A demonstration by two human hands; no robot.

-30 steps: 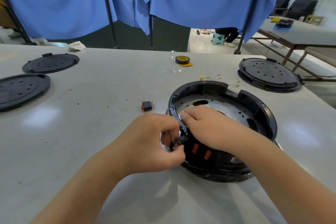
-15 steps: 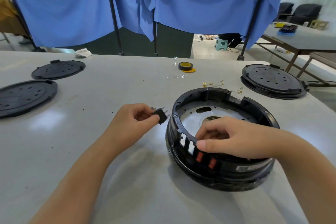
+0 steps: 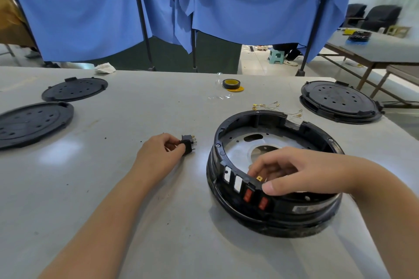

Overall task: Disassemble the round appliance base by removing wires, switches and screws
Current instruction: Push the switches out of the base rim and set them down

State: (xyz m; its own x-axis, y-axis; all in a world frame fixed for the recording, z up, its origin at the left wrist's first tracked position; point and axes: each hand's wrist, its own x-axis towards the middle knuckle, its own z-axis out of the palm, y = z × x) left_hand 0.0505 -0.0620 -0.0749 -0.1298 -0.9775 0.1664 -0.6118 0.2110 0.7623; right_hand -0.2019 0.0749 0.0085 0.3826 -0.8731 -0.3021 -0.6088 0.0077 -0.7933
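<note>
While the left hand (image 3: pixel 158 154) pinches a boxy black switch (image 3: pixel 188 146), the right hand (image 3: pixel 301 171) grips the round base's (image 3: pixel 317 133) ribbed rim.

A workshop: grey worktable (image 3: pixel 113 188) strewn with black round covers (image 3: pixel 31 123), tape roll (image 3: pixel 230 84), loose wires (image 3: pixel 272 106); blue curtains (image 3: pixel 90 7) behind, another bench (image 3: pixel 385 50) beyond.

A black switch (image 3: pixel 187 146) is pinched by the left hand (image 3: pixel 158 154) just above the bench (image 3: pixel 136 222); the round base (image 3: pixel 272 188) rim is gripped by the right hand (image 3: pixel 301 172) (two red switches (image 3: pixel 255 199) seated).
</note>
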